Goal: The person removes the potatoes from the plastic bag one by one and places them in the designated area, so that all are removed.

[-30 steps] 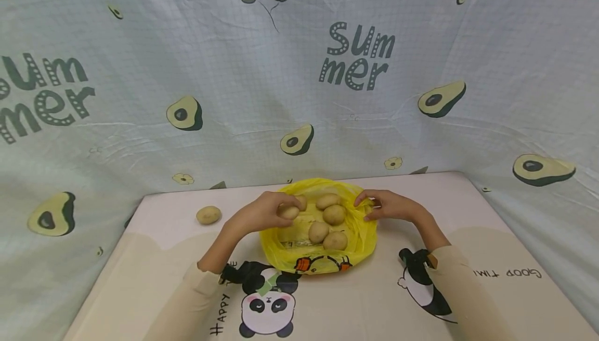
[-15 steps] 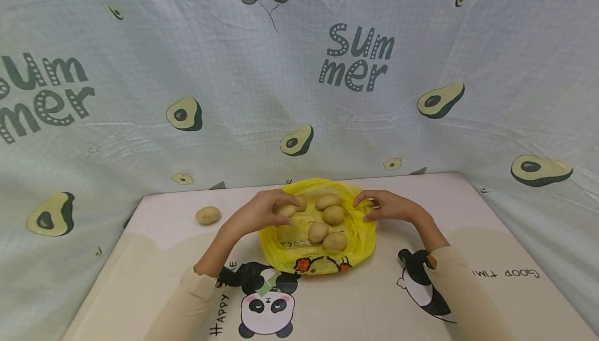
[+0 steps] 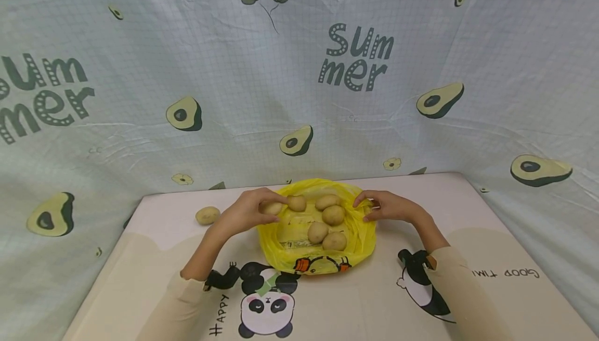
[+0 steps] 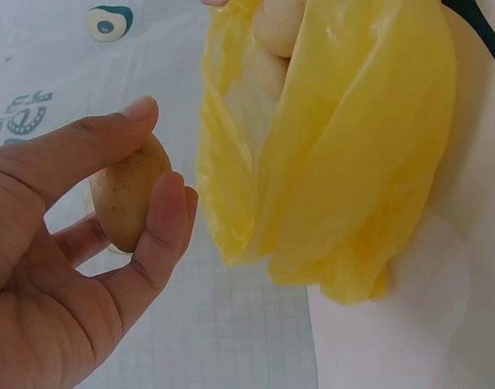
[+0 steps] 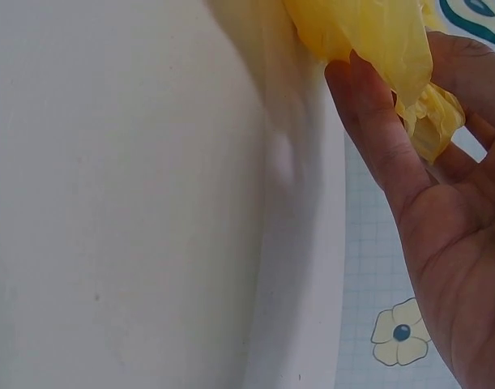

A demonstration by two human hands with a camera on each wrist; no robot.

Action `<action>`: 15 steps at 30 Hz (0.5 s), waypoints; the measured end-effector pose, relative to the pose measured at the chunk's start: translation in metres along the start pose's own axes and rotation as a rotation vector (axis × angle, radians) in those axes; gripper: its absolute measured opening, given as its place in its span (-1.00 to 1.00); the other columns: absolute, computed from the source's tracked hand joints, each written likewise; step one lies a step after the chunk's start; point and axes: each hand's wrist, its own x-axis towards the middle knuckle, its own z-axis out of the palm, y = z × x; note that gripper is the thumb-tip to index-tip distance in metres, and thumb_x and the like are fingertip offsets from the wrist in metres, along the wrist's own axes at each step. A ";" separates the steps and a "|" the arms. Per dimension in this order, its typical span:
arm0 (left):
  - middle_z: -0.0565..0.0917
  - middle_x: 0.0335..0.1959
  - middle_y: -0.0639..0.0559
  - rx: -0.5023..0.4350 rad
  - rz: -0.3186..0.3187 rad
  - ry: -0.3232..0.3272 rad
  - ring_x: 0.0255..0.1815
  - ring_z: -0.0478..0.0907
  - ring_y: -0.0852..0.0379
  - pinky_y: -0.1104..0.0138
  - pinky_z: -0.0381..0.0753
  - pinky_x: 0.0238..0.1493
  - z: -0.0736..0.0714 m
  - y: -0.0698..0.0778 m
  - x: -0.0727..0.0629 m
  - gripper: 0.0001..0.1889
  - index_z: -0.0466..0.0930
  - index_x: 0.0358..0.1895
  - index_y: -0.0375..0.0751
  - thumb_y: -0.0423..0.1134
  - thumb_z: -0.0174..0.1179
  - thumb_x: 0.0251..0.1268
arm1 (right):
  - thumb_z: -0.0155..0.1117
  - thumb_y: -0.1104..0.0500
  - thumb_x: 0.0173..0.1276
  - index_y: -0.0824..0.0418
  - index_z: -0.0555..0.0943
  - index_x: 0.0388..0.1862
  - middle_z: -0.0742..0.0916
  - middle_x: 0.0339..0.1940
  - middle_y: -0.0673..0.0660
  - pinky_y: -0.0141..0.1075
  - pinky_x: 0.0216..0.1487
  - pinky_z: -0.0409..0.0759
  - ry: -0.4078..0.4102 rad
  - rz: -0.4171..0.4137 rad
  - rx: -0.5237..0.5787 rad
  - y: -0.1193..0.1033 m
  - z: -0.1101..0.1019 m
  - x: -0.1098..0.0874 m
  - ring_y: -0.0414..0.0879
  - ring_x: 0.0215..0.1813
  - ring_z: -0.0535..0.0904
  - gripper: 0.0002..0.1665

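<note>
My left hand (image 3: 248,210) grips a small potato (image 4: 132,194) between thumb and fingers, at the left rim of a yellow plastic bag (image 3: 269,247). In the left wrist view the potato is apart from the bag, which hangs to its right. Several potatoes (image 3: 333,215) lie inside the bag, whose mouth is spread wide. On the bag's right side, my right hand (image 3: 390,206) pinches the gathered plastic; the right wrist view shows its crumpled edge (image 5: 432,121) between thumb and fingers.
One loose potato (image 3: 208,215) lies on the table to the left of my left hand. The pale table (image 3: 365,310) bears printed pandas and lettering. A patterned cloth (image 3: 234,96) hangs right behind the table's back edge.
My left hand has moved left with the potato, from over the bag's inside to its left rim. My right hand stays in place on the bag.
</note>
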 end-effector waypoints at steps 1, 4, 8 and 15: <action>0.71 0.09 0.02 -0.003 -0.009 0.003 0.15 0.58 -0.02 0.04 0.57 0.20 -0.001 -0.001 -0.001 -0.59 0.72 0.12 -0.09 -0.35 0.48 0.17 | 0.44 0.12 0.35 0.09 0.61 0.15 0.60 0.30 0.17 0.15 0.31 0.45 0.000 0.000 0.000 0.000 0.000 0.000 0.14 0.33 0.42 -0.59; 0.71 0.08 0.00 -0.007 -0.025 0.016 0.14 0.58 -0.04 0.02 0.56 0.19 -0.006 -0.005 -0.007 -0.61 0.72 0.11 -0.13 -0.36 0.47 0.18 | 0.43 0.13 0.36 0.10 0.61 0.16 0.59 0.30 0.18 0.21 0.34 0.42 -0.002 -0.001 0.011 0.000 0.001 0.000 0.17 0.37 0.41 -0.60; 0.72 0.08 -0.03 0.003 -0.041 0.041 0.13 0.58 -0.07 -0.01 0.57 0.17 -0.012 -0.010 -0.015 -0.62 0.72 0.10 -0.19 -0.38 0.46 0.18 | 0.43 0.13 0.36 0.10 0.61 0.15 0.59 0.30 0.18 0.23 0.36 0.40 -0.002 -0.001 0.016 0.000 0.001 0.000 0.19 0.38 0.40 -0.60; 0.72 0.09 -0.09 0.020 -0.067 0.062 0.10 0.58 -0.11 -0.04 0.59 0.15 -0.019 -0.014 -0.022 -0.62 0.71 0.10 -0.26 -0.42 0.45 0.18 | 0.43 0.11 0.36 0.07 0.61 0.15 0.60 0.30 0.16 0.20 0.33 0.43 0.006 0.006 -0.003 0.001 0.001 0.000 0.14 0.34 0.43 -0.60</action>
